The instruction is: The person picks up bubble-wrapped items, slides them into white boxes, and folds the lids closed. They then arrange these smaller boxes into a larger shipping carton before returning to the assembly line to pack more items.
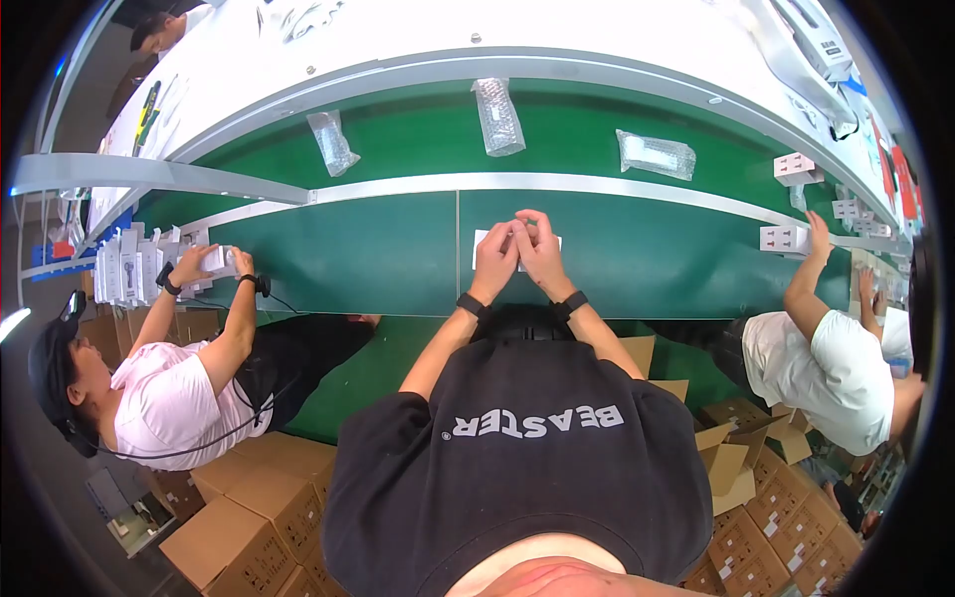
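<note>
My left hand and my right hand meet over the green worktop, straight in front of me. The fingers of both are bent and drawn together at the tips. Anything pinched between them is too small or too hidden to make out. Beneath the hands lies a flat white thing, a box or a sheet of paper; its edges show on both sides, but the hands cover its middle. Each of my wrists has a dark band around it.
Beyond the pale rail, bubble-wrapped packets lie on a green strip below a white shelf. A co-worker at left handles a white box beside a row of white boxes. Another person reaches toward white boxes at right. Cardboard cartons stand behind me.
</note>
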Available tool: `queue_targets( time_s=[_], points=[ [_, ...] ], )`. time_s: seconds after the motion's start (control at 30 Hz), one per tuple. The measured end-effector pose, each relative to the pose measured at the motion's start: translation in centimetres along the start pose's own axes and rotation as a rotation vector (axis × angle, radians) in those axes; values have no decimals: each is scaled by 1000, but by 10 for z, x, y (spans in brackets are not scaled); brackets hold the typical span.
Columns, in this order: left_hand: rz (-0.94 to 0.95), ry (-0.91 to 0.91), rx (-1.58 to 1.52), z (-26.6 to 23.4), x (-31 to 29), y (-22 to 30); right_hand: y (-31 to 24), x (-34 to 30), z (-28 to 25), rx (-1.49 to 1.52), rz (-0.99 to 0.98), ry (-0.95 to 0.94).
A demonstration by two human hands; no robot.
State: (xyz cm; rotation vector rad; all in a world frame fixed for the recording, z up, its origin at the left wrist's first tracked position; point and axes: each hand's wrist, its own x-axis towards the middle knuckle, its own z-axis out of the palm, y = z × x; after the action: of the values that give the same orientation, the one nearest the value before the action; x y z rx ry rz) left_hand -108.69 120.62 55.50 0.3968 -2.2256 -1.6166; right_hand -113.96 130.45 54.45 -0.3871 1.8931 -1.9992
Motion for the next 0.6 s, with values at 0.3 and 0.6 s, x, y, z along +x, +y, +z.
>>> queue_targets(
  time_s=[0.3,0.6],
  points=[
    [38,18,-17,18,-7,2,-7,-7,-19,-11,7,-21],
    [-72,16,-111,40,-14,2,-14,-11,-38,0,20,-19]
  ],
)
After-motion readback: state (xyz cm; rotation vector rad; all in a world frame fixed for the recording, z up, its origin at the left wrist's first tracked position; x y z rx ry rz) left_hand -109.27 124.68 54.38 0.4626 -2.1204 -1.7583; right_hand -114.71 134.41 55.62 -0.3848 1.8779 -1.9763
